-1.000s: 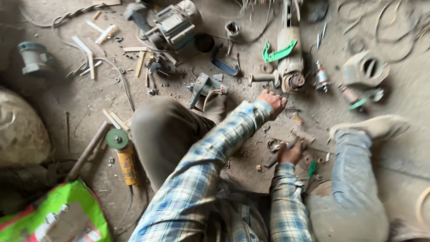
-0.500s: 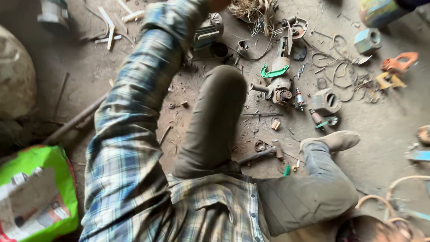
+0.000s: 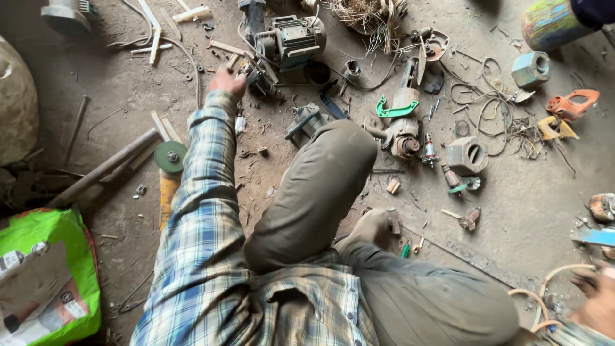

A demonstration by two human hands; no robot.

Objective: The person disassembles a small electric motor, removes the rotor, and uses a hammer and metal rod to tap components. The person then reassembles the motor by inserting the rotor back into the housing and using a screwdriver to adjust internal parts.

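Note:
My left hand [image 3: 225,82] is stretched far forward in a plaid sleeve. It rests on small metal parts lying just left of a grey electric motor [image 3: 289,40]. Its fingers are curled down, and whether they grip anything is hidden. My right hand [image 3: 599,300] sits blurred at the lower right edge, beside loops of tan hose [image 3: 556,274]. What it holds is unclear. My bent knee [image 3: 333,168] and foot [image 3: 373,225] fill the middle of the dirt floor.
An angle grinder with a green disc [image 3: 169,157] and a long bar [image 3: 106,168] lie at the left. A green sack [image 3: 48,275] sits lower left. A green-handled power tool [image 3: 402,118], housings, wires and an orange handle [image 3: 573,102] are scattered at the right.
A second ago both hands worked small parts by my foot. The left arm then swung forward and left to the motor, and the right hand moved out to the lower right.

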